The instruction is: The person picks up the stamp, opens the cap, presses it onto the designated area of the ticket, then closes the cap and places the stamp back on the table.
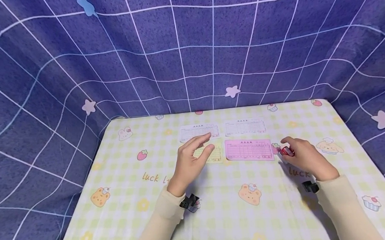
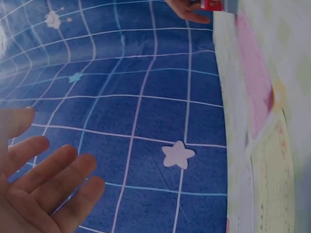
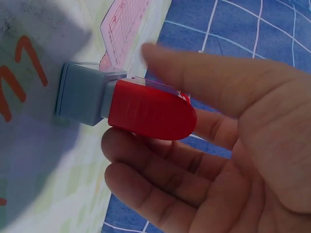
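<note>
My right hand (image 1: pixel 305 156) curls round a self-inking stamp (image 3: pixel 153 109) with a red top and a grey base. In the right wrist view the thumb lies along one side of the red top and the fingers along the other. The grey base points down, close to the tablecloth. Left of it lies a pink printed form (image 1: pixel 249 150). My left hand (image 1: pixel 190 159) hangs over a yellow form (image 1: pixel 217 152), partly hiding it. Its fingers are spread and relaxed, with nothing held, as the left wrist view also shows.
Behind these lie two white forms, one at left (image 1: pixel 198 131) and one at right (image 1: pixel 245 127). A green-checked tablecloth (image 1: pixel 220 215) with cartoon prints covers the table. Dark blue gridded curtains (image 1: pixel 194 59) enclose the back and both sides.
</note>
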Demonstrator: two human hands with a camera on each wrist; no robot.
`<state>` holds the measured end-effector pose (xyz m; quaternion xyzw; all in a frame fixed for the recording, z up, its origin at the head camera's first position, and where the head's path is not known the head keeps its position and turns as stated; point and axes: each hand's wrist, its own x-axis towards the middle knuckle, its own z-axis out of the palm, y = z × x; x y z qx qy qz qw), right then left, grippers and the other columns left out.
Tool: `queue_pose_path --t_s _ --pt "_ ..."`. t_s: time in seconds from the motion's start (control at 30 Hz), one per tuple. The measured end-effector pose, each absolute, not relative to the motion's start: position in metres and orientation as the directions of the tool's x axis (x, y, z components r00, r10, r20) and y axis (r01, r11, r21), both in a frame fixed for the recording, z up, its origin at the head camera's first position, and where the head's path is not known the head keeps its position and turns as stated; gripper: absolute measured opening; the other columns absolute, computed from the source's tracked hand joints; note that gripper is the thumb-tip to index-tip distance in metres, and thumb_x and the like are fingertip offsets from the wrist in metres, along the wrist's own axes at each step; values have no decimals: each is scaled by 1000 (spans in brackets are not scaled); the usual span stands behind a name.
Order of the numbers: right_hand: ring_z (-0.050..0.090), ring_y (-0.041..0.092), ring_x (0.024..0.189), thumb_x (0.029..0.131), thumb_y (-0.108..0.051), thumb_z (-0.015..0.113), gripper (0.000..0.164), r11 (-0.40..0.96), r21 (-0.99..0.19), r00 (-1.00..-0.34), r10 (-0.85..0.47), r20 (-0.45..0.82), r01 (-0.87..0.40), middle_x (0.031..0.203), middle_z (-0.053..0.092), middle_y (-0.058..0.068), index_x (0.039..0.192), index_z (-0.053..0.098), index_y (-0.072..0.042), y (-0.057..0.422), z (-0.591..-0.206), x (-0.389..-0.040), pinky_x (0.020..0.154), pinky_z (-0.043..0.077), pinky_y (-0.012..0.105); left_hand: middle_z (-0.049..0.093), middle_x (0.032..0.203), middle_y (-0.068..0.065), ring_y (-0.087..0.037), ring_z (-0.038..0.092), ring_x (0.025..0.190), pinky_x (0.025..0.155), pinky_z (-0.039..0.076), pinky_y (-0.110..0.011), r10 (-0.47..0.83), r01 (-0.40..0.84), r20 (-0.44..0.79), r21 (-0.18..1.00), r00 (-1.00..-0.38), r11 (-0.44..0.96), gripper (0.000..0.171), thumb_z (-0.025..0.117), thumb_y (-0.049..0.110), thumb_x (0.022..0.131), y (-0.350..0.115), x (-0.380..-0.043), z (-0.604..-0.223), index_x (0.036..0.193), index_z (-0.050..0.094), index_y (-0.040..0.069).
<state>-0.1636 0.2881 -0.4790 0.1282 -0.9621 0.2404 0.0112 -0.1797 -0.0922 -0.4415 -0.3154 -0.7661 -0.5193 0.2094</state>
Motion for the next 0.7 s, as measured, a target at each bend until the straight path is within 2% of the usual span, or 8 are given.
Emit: queue_pose_path --t_s 0.13,0.23,0.37,0.53,0.7 --pt "53 20 71 92 -21 84 56 849 -462 -966 -241 88 -254 81 60 8 132 61 11 289 -475 -165 66 47 40 74 128 -12 -27 71 118 105 55 -37 312 715 643 628 -699 309 35 77 12 97 -100 -184 -444 131 73 1" --pt "64 25 77 95 -28 81 58 845 -467 -965 -241 101 -260 94 69 20 134 61 10 292 -471 -167 71 54 47 73 131 -12 -27 68 124 111 50 -36 366 719 619 598 -695 354 38 77 16 98 -108 -189 -446 132 72 1" --pt "71 37 87 99 -31 76 57 849 -468 -968 -238 81 -248 115 69 34 136 61 9 301 -464 -172 79 58 58 70 137 -12 -27 66 129 115 47 -37 427 706 562 567 -708 425 41 77 23 98 -121 -196 -447 134 72 3" --pt "71 46 98 101 -31 73 51 861 -434 -964 -242 109 -265 126 67 34 133 65 9 317 -462 -182 86 56 63 68 141 -9 -26 64 132 113 48 -43 428 633 466 558 -774 537 46 75 34 100 -137 -208 -447 138 71 9" --pt "64 53 114 100 -27 74 47 866 -411 -958 -242 155 -285 125 68 34 131 66 8 332 -468 -199 99 48 65 67 142 -13 -29 62 134 114 47 -47 414 552 366 561 -834 616 48 72 40 101 -153 -222 -453 139 70 11"
